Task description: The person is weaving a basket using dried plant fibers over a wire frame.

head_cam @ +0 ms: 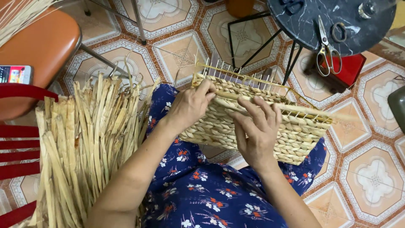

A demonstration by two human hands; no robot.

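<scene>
Left hand arched over near-left top edge of basket, fingertips pinching flat straw strand at rim. Right hand spread palm-down on woven wall, fingers pressing strand, not clenched. Basket half-woven, rectangular, thick braided pale fibre, wire uprights poking above rim; rests on lap, tilted away. Bundle of dry strips stands left of knee. Scissors on dark marble table, well apart.
</scene>
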